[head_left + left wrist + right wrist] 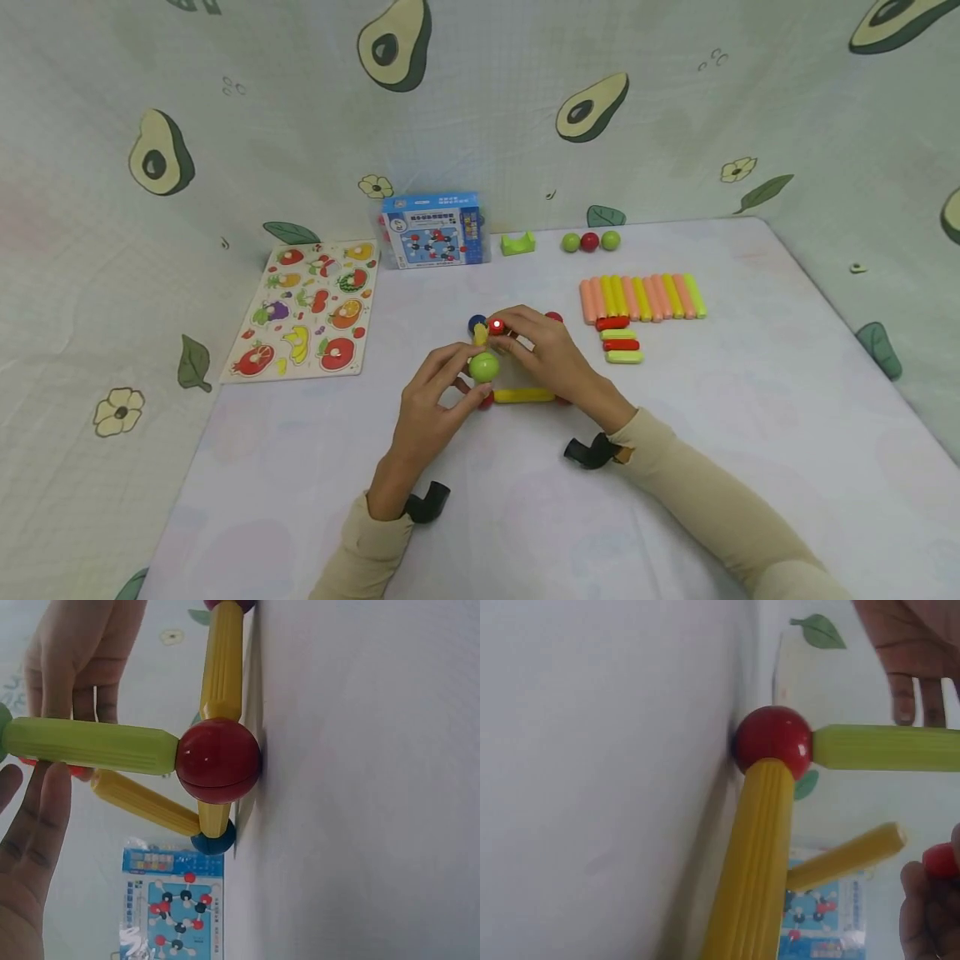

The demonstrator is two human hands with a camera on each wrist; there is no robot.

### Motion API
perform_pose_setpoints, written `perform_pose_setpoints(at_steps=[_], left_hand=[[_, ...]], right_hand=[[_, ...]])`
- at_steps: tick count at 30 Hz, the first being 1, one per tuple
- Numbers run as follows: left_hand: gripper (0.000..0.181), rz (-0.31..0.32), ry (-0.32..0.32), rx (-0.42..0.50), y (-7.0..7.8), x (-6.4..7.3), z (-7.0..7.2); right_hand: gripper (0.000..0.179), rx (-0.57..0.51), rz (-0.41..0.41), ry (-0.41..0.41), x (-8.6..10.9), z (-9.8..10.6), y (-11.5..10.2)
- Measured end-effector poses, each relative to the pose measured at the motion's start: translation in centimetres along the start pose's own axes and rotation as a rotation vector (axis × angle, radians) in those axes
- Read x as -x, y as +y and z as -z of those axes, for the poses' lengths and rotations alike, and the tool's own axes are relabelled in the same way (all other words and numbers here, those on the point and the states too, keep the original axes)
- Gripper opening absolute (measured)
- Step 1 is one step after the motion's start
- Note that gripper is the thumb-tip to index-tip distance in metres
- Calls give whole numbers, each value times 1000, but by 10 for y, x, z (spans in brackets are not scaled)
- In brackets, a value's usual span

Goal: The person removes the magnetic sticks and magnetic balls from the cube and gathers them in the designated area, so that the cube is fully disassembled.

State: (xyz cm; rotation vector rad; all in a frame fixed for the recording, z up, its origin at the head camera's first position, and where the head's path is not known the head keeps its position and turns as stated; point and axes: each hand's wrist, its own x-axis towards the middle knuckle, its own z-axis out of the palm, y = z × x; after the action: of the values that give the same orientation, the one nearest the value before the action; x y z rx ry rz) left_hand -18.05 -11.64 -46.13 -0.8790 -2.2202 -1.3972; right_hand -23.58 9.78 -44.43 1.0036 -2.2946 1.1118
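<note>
Beige sleeves cross the near bench to a stick-and-ball frame, fingers of the left hand pinching its green ball, those of the right hand gripping a red piece on the ball's far side.

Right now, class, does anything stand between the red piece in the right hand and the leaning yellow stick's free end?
Nothing visible does: in the right wrist view, only background shows between the red piece and the free end of the leaning yellow stick.
</note>
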Motion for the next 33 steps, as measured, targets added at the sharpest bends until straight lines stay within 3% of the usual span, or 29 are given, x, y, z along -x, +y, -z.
perform_pose_setpoints(at_steps=[7,21,33], left_hand=[[59,9,-4,-12,0,-1,-1],[58,29,-5,-25,0,0,0],[56,36,-6,-17,3,0,0]], right_hand=[[35,-48,-18,18,1,11,5],[37,13,-157,-3,16,35,13],[34,128,-153,-20,35,65,29]])
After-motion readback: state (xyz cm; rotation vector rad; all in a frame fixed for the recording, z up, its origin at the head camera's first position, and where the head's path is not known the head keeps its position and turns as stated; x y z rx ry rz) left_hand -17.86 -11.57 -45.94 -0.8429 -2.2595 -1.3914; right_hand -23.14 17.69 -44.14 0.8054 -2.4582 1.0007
